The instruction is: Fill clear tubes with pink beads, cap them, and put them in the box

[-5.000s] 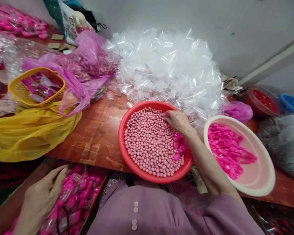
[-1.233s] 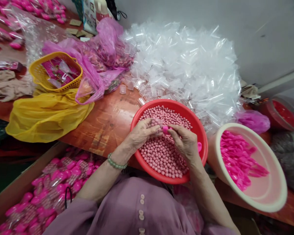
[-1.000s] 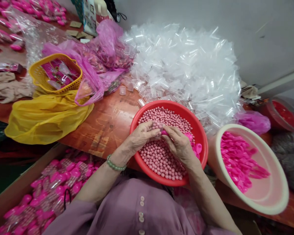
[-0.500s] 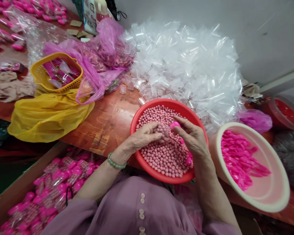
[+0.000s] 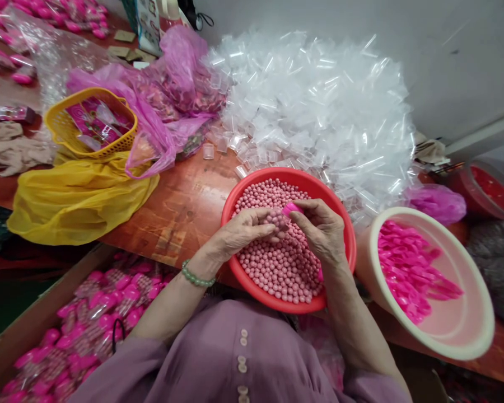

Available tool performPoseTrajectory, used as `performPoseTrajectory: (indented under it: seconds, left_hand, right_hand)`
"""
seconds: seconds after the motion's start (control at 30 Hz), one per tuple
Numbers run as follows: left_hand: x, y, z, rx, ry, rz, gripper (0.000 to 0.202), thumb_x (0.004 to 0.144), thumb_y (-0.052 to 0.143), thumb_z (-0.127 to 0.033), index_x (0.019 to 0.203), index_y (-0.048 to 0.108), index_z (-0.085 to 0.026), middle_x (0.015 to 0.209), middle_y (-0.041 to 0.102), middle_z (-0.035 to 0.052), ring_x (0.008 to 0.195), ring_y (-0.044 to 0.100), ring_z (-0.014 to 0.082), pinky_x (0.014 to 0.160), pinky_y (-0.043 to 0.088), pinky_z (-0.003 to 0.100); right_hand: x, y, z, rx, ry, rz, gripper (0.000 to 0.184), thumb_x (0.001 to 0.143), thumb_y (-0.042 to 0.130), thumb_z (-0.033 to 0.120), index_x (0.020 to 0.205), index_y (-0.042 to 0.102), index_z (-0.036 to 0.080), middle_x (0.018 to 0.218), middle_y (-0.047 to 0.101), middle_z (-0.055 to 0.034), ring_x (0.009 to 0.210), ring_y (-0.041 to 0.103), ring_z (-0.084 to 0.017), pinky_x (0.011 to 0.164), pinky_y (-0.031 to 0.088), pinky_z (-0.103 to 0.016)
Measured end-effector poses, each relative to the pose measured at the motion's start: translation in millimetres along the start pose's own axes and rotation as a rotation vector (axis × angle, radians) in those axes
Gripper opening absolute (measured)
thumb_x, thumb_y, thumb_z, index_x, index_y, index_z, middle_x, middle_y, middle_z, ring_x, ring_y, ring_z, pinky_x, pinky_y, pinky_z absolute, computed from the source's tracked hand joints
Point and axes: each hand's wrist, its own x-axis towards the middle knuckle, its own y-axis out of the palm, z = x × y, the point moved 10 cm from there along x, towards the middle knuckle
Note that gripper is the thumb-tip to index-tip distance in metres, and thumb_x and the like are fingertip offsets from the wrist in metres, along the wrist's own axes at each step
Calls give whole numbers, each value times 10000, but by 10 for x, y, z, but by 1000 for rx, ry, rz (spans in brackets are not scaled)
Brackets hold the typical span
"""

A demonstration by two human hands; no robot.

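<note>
Over a red basin (image 5: 294, 307) of pink beads (image 5: 277, 274), my left hand (image 5: 246, 228) is closed round a clear plastic tube (image 5: 276, 219) with pink beads inside. My right hand (image 5: 322, 226) pinches a bright pink cap (image 5: 292, 209) between thumb and fingers. The cap is at the tube's right end; whether it is pressed on, I cannot tell. Part of the tube is hidden by my left fingers. Another bright pink piece (image 5: 320, 274) shows in the basin beside my right wrist.
A heap of clear tubes (image 5: 319, 106) lies behind the basin. To the right stands a cream tub (image 5: 457, 336) with pink plastic pieces (image 5: 411, 268). Filled pink-capped tubes (image 5: 105, 313) lie in a box at lower left. A yellow basket (image 5: 67, 131) and yellow bag (image 5: 79, 196) are at left.
My right hand has moved left, bringing the pink cap against the end of the bead-filled tube. My left hand has stayed nearly in place.
</note>
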Motion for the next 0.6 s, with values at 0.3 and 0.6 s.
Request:
performPoseTrajectory:
  seconds: [0.3,0.6]
  left_hand:
    - [-52,69,-2,-120,-46,107,446,676,729,-66,1116,704,-127,1064,743,127,952,714,204,894,545,317]
    - [-62,82,81,-115,-89,162,346,765,739,-157,1103,690,-108,995,748,131,834,732,164,808,564,253]
  right_hand:
    - [-12,-40,-7,-59,20,-29,182,783,781,313,937,727,232,880,736,-5,797,686,-150,756,564,-304]
    - [29,56,26,2,20,13,211,754,796,373,895,728,231,841,728,0,763,679,-149,728,573,-303]
